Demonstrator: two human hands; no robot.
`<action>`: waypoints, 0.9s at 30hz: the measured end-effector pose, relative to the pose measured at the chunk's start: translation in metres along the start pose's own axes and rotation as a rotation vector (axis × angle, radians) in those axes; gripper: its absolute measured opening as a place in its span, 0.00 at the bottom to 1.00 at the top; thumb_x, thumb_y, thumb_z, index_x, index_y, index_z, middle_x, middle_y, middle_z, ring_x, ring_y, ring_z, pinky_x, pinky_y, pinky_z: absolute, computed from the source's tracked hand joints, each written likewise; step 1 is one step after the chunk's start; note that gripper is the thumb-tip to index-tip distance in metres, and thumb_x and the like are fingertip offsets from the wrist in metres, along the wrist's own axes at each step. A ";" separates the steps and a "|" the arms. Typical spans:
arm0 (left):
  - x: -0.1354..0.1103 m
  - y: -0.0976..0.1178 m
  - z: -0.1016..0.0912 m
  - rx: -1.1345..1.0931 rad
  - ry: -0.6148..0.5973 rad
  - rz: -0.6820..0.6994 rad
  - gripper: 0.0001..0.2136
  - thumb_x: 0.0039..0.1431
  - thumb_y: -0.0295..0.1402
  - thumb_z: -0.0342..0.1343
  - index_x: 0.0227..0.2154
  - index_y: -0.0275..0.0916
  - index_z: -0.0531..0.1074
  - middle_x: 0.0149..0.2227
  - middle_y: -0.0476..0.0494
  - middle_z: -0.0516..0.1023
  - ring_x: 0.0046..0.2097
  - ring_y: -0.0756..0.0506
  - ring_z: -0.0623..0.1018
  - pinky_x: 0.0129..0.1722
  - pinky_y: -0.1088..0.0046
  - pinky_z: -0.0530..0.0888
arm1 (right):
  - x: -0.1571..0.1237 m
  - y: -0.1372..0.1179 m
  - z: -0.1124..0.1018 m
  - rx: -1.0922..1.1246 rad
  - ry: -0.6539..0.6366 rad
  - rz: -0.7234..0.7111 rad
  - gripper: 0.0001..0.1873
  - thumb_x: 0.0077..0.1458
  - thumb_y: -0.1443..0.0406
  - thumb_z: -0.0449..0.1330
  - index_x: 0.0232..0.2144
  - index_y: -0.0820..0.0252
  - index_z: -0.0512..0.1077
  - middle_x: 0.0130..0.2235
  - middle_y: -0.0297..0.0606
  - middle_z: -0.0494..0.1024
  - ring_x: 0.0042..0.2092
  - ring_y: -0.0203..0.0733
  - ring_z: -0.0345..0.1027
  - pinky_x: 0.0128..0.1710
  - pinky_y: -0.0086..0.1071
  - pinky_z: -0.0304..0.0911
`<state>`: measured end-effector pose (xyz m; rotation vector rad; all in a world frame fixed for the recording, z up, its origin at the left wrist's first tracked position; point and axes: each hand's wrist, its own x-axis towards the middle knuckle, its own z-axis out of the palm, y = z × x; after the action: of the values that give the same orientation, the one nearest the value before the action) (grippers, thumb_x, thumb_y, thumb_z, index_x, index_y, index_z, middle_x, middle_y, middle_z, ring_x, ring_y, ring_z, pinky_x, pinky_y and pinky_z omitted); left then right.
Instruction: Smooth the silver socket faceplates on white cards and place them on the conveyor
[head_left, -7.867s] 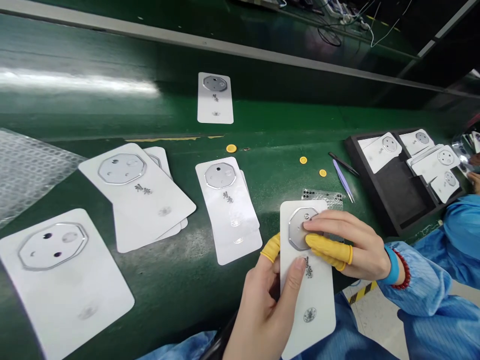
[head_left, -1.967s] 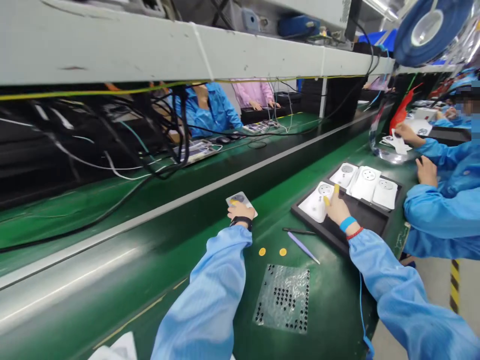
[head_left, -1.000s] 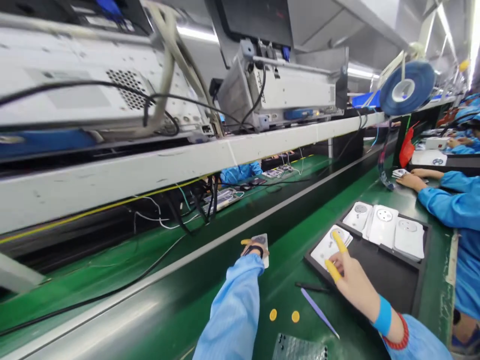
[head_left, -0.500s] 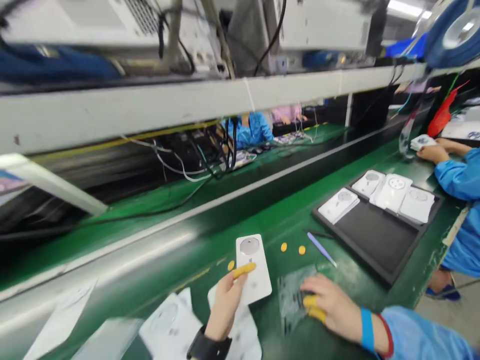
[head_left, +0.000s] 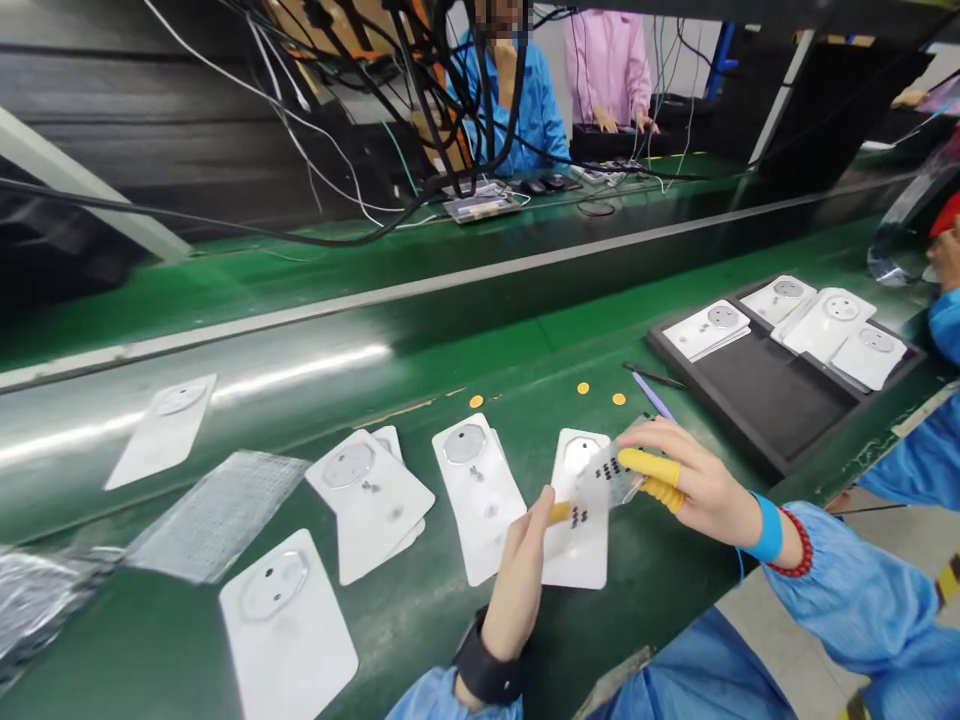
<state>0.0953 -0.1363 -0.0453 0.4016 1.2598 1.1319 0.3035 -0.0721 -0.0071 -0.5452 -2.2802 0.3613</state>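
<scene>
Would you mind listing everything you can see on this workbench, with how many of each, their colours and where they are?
metal-plated cards: about seven, white, loose on the bench, some overlapping
tray: one, black, at right
tray cards: at least four, white, in the tray
round stickers: three, yellow, beyond the cards
slim tools: two, black and lilac, beside the tray
bubble sheet: one, clear, at left
dotted sheet: one, clear with black dots, in the right hand
co-workers: two, blue and pink smocks, across the line
right hand: yellow finger cots, blue band, red beads
left hand: yellow finger cot, black wristband, over a card
</scene>
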 end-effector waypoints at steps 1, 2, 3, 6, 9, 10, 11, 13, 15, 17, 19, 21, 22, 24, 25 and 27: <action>-0.001 0.000 0.003 -0.026 -0.028 -0.009 0.23 0.47 0.53 0.62 0.33 0.35 0.80 0.36 0.39 0.84 0.46 0.35 0.79 0.45 0.63 0.72 | -0.001 -0.001 0.002 -0.013 -0.024 -0.018 0.20 0.62 0.74 0.52 0.56 0.63 0.62 0.53 0.52 0.70 0.57 0.46 0.62 0.59 0.51 0.59; -0.003 0.001 0.006 -0.051 -0.056 -0.018 0.23 0.47 0.53 0.61 0.34 0.35 0.80 0.37 0.39 0.84 0.45 0.36 0.79 0.45 0.63 0.73 | -0.003 -0.001 0.004 -0.025 -0.055 -0.035 0.21 0.62 0.74 0.51 0.57 0.63 0.61 0.53 0.52 0.70 0.58 0.47 0.61 0.59 0.52 0.58; -0.004 0.003 0.009 -0.072 -0.081 -0.027 0.24 0.48 0.54 0.60 0.35 0.35 0.80 0.37 0.39 0.83 0.44 0.36 0.79 0.44 0.63 0.73 | -0.005 -0.001 0.007 -0.031 -0.089 -0.051 0.22 0.62 0.75 0.50 0.58 0.63 0.60 0.54 0.53 0.70 0.59 0.47 0.60 0.59 0.53 0.58; -0.006 0.010 0.013 -0.109 -0.120 -0.038 0.27 0.49 0.56 0.57 0.36 0.35 0.81 0.36 0.38 0.84 0.41 0.36 0.80 0.40 0.64 0.74 | -0.012 0.000 0.013 -0.026 -0.190 -0.069 0.25 0.60 0.78 0.47 0.58 0.63 0.60 0.55 0.53 0.69 0.61 0.48 0.57 0.58 0.53 0.59; -0.005 0.012 0.009 -0.081 -0.141 -0.046 0.22 0.45 0.49 0.65 0.33 0.33 0.81 0.33 0.38 0.83 0.36 0.39 0.80 0.33 0.68 0.73 | -0.017 0.001 0.009 0.002 -0.305 -0.058 0.27 0.56 0.79 0.48 0.57 0.65 0.62 0.58 0.55 0.66 0.63 0.50 0.54 0.59 0.54 0.58; -0.004 0.011 0.007 -0.064 -0.148 -0.051 0.19 0.42 0.44 0.69 0.32 0.33 0.81 0.32 0.38 0.83 0.33 0.40 0.80 0.31 0.70 0.72 | -0.017 0.001 0.006 0.025 -0.343 -0.044 0.27 0.56 0.78 0.49 0.57 0.65 0.62 0.59 0.56 0.64 0.64 0.50 0.53 0.60 0.54 0.57; -0.004 0.009 0.006 -0.047 -0.151 -0.052 0.17 0.41 0.40 0.71 0.32 0.33 0.81 0.31 0.39 0.83 0.31 0.42 0.79 0.29 0.71 0.71 | -0.016 0.001 0.004 0.061 -0.375 -0.022 0.26 0.55 0.77 0.51 0.57 0.65 0.62 0.59 0.56 0.64 0.64 0.51 0.52 0.60 0.54 0.56; -0.003 0.004 0.005 -0.023 -0.133 -0.037 0.15 0.40 0.37 0.71 0.31 0.34 0.82 0.30 0.41 0.83 0.27 0.46 0.77 0.27 0.73 0.70 | -0.012 0.000 0.003 0.170 -0.391 0.065 0.24 0.56 0.72 0.56 0.56 0.62 0.65 0.58 0.53 0.65 0.63 0.50 0.55 0.60 0.52 0.57; -0.002 -0.001 0.006 -0.013 -0.098 -0.006 0.13 0.42 0.36 0.71 0.31 0.35 0.82 0.31 0.43 0.83 0.26 0.48 0.76 0.27 0.74 0.70 | -0.006 0.000 0.011 0.268 -0.292 0.188 0.16 0.58 0.69 0.58 0.50 0.59 0.70 0.51 0.47 0.72 0.55 0.45 0.65 0.55 0.44 0.64; -0.001 -0.003 0.006 -0.013 -0.073 0.017 0.11 0.40 0.34 0.71 0.29 0.36 0.82 0.30 0.44 0.83 0.28 0.48 0.76 0.28 0.75 0.70 | -0.002 0.000 0.026 0.315 -0.154 0.266 0.08 0.60 0.67 0.58 0.42 0.58 0.73 0.42 0.41 0.76 0.44 0.39 0.71 0.46 0.36 0.70; -0.001 -0.002 0.006 -0.030 -0.060 0.022 0.11 0.37 0.32 0.72 0.27 0.35 0.81 0.29 0.44 0.82 0.28 0.48 0.75 0.29 0.75 0.70 | -0.001 0.000 0.043 0.317 -0.094 0.268 0.07 0.61 0.67 0.57 0.39 0.60 0.74 0.37 0.40 0.75 0.39 0.37 0.71 0.40 0.31 0.70; -0.002 0.000 0.005 -0.064 -0.055 0.004 0.11 0.36 0.33 0.72 0.26 0.35 0.81 0.27 0.45 0.81 0.27 0.48 0.75 0.29 0.74 0.69 | -0.001 0.000 0.057 0.289 -0.111 0.225 0.08 0.62 0.67 0.55 0.40 0.61 0.74 0.38 0.41 0.75 0.39 0.37 0.71 0.39 0.31 0.71; -0.002 0.001 0.005 -0.087 -0.051 -0.010 0.11 0.36 0.34 0.71 0.25 0.35 0.81 0.27 0.45 0.81 0.28 0.47 0.75 0.29 0.73 0.69 | -0.003 0.000 0.062 0.255 -0.115 0.202 0.08 0.63 0.67 0.55 0.41 0.61 0.74 0.39 0.41 0.75 0.39 0.38 0.72 0.39 0.31 0.71; -0.004 0.003 0.006 -0.130 -0.034 -0.044 0.12 0.39 0.39 0.70 0.25 0.35 0.80 0.28 0.45 0.81 0.30 0.46 0.76 0.30 0.73 0.70 | -0.005 -0.002 0.065 0.147 -0.105 0.142 0.09 0.63 0.69 0.53 0.42 0.62 0.73 0.40 0.43 0.75 0.40 0.39 0.72 0.39 0.32 0.72; -0.004 0.003 0.006 -0.147 -0.022 -0.060 0.13 0.40 0.40 0.69 0.25 0.35 0.80 0.28 0.44 0.81 0.31 0.45 0.76 0.31 0.72 0.70 | -0.006 -0.003 0.065 0.085 -0.098 0.102 0.10 0.63 0.70 0.51 0.42 0.63 0.72 0.40 0.44 0.76 0.40 0.40 0.72 0.39 0.33 0.72; -0.005 0.003 0.007 -0.167 0.001 -0.088 0.15 0.41 0.42 0.69 0.25 0.34 0.79 0.27 0.44 0.80 0.31 0.45 0.77 0.30 0.72 0.69 | -0.007 -0.006 0.064 -0.020 -0.093 0.029 0.11 0.63 0.72 0.49 0.42 0.65 0.71 0.39 0.46 0.76 0.40 0.42 0.72 0.38 0.34 0.73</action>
<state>0.1008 -0.1367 -0.0378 0.2186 1.1627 1.1528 0.2597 -0.0870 -0.0521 -0.5836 -2.3695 0.3857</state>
